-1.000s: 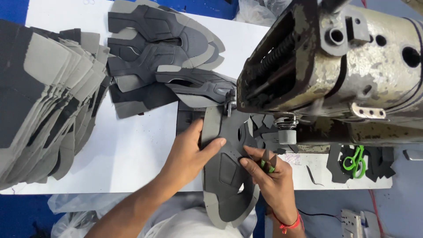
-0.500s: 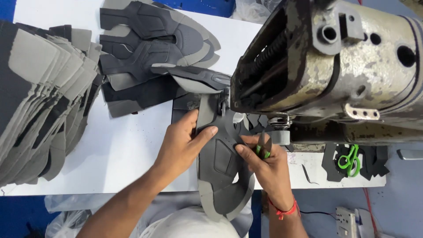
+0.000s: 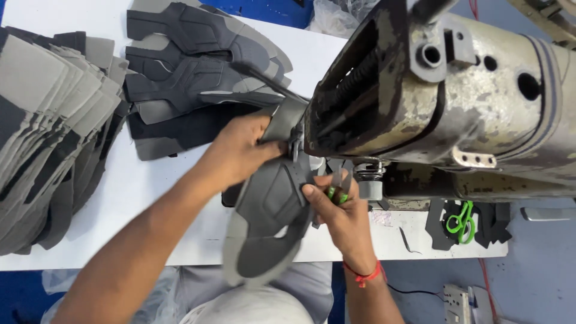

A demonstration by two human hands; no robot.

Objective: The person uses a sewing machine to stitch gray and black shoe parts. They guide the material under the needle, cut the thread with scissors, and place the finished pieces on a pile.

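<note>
A grey and black shoe upper piece [image 3: 267, 222] lies half off the white table's near edge, its far end by the needle of a worn sewing machine [image 3: 444, 102]. My left hand [image 3: 240, 150] pinches the far end of the piece close to the machine head. Fingers of my right hand [image 3: 339, 213] press on the piece's right edge, and that hand also holds small green-handled snips [image 3: 336, 191]. A red thread band circles my right wrist.
A fanned stack of grey cut pieces [image 3: 48, 138] lies at the left. Several finished dark uppers [image 3: 198, 60] lie at the back. A second pair of green snips [image 3: 461, 217] rests on dark pieces at the right. The white table [image 3: 150, 192] ends near my body.
My left hand has moved from the middle of the piece up to its far end by the needle. The piece has shifted toward me and hangs further over the table edge.
</note>
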